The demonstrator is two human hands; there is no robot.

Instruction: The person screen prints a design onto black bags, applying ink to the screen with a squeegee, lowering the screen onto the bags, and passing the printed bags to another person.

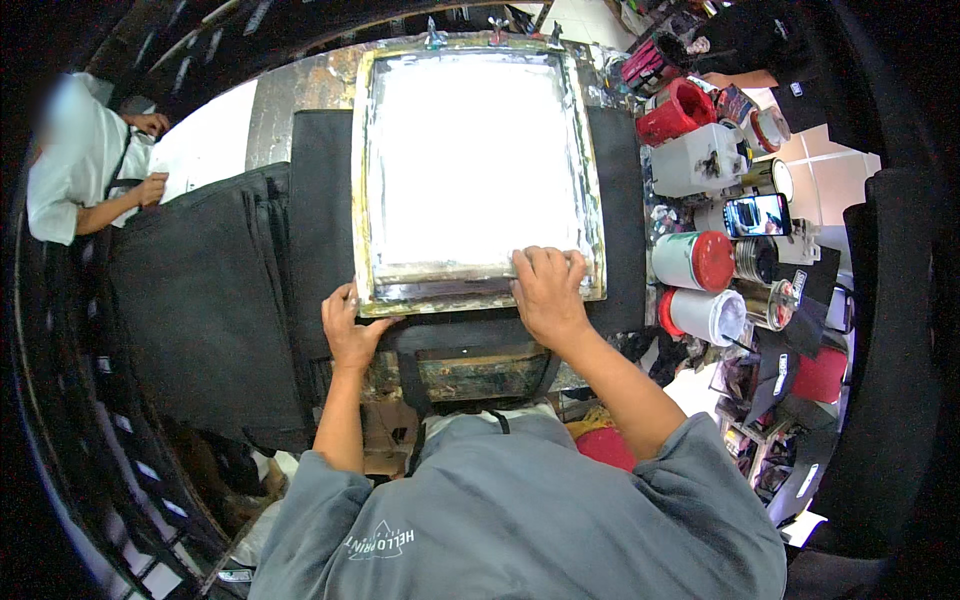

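Fingers of the right hand (545,295) lie bent over the near edge of the printing screen (478,165), knuckles up, pressing down on the frame's bottom rail close to its near right corner; they rest on it more than clench it. Those of the left hand (348,328) are curled round the screen's near left corner, thumb on the outer side, so this hand grips the frame there.

That screen is a big rectangular frame with a bright white mesh in the middle and smeared, ink-stained borders. It lies flat over a black cloth (320,200) spread on the press board, and its far edge sits under metal clamps (492,30). At the near edge of the board, just below the frame, a paint-crusted bracket (470,365) shows between the two forearms.

More dark cloth (200,290) lies draped off the left side of the board. Along the right side stand ink tubs: a red bucket (675,110), a white tub (698,160), a white tub with a red lid (692,260) on its side, and another white tub (705,315) near it. A phone (757,215) with a lit display stands among them.

At the far left a person in a white shirt (70,165) works at a white sheet (205,150).
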